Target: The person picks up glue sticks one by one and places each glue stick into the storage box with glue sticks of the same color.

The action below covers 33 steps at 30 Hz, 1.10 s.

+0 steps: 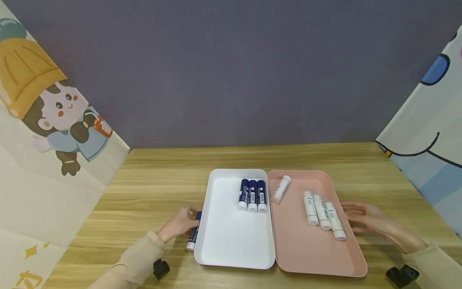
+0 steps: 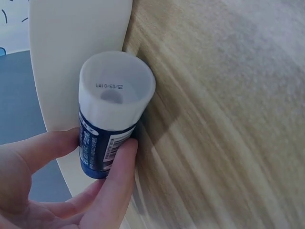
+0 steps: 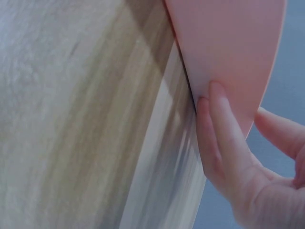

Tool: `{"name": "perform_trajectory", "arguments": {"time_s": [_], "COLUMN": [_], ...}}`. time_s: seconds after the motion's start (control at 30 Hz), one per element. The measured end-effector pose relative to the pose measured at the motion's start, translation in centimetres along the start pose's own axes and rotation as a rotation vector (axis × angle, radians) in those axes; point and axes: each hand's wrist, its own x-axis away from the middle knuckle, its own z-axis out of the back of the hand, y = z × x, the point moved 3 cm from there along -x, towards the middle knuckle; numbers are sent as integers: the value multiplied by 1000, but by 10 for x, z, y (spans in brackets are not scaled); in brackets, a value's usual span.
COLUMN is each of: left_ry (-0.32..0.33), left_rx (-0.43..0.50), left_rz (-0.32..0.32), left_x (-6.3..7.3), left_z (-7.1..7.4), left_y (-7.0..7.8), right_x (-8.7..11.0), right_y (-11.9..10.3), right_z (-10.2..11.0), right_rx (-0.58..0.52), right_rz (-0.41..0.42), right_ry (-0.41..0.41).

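My left hand pinches a dark blue glue stick with a white end between thumb and fingers. That stick lies against the outer left wall of a white tray. In the left wrist view its white end faces the camera, showing small printed digits. At the other side, my right hand rests its fairly straight fingers on the outer right wall of a pink tray, the thumb up by the rim. Nothing is held in that hand.
Three blue glue sticks lie side by side in the white tray's upper right. Inside the pink tray, three white glue sticks lie at the right and another white stick slants at the upper left. Both trays stand edge to edge on the wooden table.
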Motion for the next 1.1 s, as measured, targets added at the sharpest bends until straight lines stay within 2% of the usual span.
{"name": "perform_trajectory", "arguments": {"time_s": [0.23,0.47,0.77,1.1], "left_ry": [15,21,30,26], "left_rx": [14,36,50,80], "left_rz": [-10,-10,-44,-34], "left_x": [-2,-3,-4,-1], "left_z": [0,8,27,38], "left_y": [-2,0,13,28], "right_x": [-1,-1,0,0], "right_y": [0,0,0,0], "right_z": [0,0,0,1], "right_rx": [3,8,-12,-49], "right_rz": [9,-12,3,7], "right_ry": [-14,4,-15,-29]}}
